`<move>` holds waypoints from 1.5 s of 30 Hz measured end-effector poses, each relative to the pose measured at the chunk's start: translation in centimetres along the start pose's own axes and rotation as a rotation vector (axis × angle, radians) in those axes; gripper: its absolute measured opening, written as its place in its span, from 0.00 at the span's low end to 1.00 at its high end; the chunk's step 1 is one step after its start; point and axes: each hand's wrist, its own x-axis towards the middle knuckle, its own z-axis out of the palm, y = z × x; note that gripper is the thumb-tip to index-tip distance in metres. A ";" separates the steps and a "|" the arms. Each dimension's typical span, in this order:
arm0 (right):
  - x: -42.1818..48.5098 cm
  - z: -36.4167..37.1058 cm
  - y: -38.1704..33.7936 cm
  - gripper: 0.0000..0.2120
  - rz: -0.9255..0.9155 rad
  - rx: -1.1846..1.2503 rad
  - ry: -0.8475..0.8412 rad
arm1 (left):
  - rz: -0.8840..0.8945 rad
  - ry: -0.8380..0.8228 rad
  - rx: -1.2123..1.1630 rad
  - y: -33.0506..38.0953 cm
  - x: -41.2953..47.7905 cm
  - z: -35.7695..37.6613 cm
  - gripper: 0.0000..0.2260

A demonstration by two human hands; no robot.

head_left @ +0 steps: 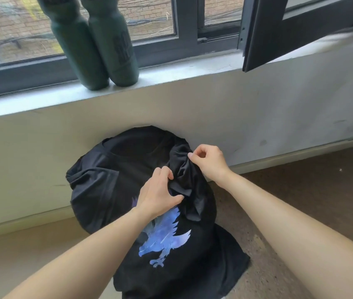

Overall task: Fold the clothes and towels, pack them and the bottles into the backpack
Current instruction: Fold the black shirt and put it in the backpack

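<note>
A black T-shirt [110, 190] with a blue eagle print lies draped over a rounded bulk against the wall, its hem trailing onto the floor. My left hand [158, 190] grips a bunched fold of the shirt's right sleeve. My right hand [208, 160] pinches the same sleeve higher up, near the shoulder. Two dark green bottles [97, 44] stand side by side on the window sill [193, 70], above and to the left of the shirt. What lies under the shirt is hidden.
An open dark window frame [279, 29] juts out over the sill at the upper right. The white wall [257, 117] runs below the sill down to a skirting board. Brown floor [301, 190] spreads to the right.
</note>
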 end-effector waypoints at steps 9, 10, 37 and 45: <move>0.7 -0.6 -1.6 0.17 -0.293 -0.165 -0.024 | -0.148 0.180 -0.286 -0.8 -0.3 -0.6 0.08; 0.9 -0.5 -2.2 0.20 -0.347 -0.160 -0.088 | -0.146 0.208 -0.313 -1.2 -0.5 -1.0 0.08; 4.5 0.3 -5.4 0.14 -0.152 -0.144 -0.019 | -0.002 0.496 0.336 -4.2 1.5 -7.5 0.04; -0.1 -0.9 -0.6 0.27 -0.040 0.024 -0.056 | 0.170 0.469 0.283 -4.8 0.6 -7.8 0.05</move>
